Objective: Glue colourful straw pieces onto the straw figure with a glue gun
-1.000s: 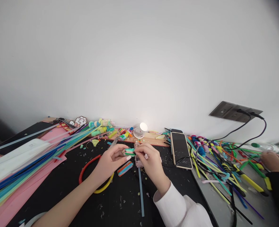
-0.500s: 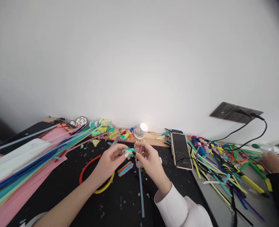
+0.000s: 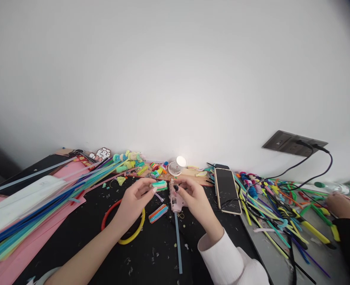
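Between the thumb and fingers of my left hand is a small bundle of fuzzy pipe cleaner pieces, green with pale pink and white. My right hand is just right of a pink glue gun, its thumb and curled forefinger slightly apart with nothing visible between them. The glue gun lies on the black table with a long bluish glue stick sticking out towards me. A second bundle of pipe cleaner pieces, blue and orange, lies between my hands. Under my left wrist is a red and yellow ring.
A paper cup stands by the wall. Right of my hands lie a phone with cables and many pipe cleaners. Long pipe cleaners lie at left over pink paper. Another person's hand is at far right, near a bottle.
My right hand has let go of the green bundle and moved slightly right. My left hand keeps the bundle and has drawn a little left and up. More of the glue gun shows.
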Motion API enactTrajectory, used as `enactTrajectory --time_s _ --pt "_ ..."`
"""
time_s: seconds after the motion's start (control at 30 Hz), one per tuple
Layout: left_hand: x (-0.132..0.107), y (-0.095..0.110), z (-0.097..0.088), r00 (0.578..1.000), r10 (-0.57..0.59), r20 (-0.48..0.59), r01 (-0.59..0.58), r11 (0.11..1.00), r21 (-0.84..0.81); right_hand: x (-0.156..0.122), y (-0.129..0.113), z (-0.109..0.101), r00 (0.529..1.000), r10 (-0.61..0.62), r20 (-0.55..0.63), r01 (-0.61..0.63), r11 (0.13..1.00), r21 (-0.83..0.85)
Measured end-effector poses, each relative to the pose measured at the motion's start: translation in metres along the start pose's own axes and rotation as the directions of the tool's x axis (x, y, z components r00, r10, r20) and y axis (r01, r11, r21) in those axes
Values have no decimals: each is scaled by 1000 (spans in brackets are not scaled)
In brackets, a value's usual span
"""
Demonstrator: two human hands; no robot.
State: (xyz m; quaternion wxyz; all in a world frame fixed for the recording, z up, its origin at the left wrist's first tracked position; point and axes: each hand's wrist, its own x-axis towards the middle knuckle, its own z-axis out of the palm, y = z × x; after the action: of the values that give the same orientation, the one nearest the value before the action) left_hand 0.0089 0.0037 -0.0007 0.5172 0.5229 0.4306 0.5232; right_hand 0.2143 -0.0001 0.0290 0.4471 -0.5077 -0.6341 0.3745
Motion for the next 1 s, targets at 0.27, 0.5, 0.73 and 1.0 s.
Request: enactTrajectory --time_s 0.27,0.5,0.73,1.0 --pt "0 -1 -2 999 -32 30 32 999 2 5 -4 5 996 44 84 -48 998 52" --pt "2 -2 -1 998 -2 66 1 1000 20 15 -1 20 990 97 107 -102 994 46" --pt "-2 -2 -3 992 59 112 -103 892 441 27 -4 3 981 96 -168 -94 995 25" --pt "-16 32 2 896 432 104 -400 682 613 59 -3 -10 849 75 -523 -65 997 37"
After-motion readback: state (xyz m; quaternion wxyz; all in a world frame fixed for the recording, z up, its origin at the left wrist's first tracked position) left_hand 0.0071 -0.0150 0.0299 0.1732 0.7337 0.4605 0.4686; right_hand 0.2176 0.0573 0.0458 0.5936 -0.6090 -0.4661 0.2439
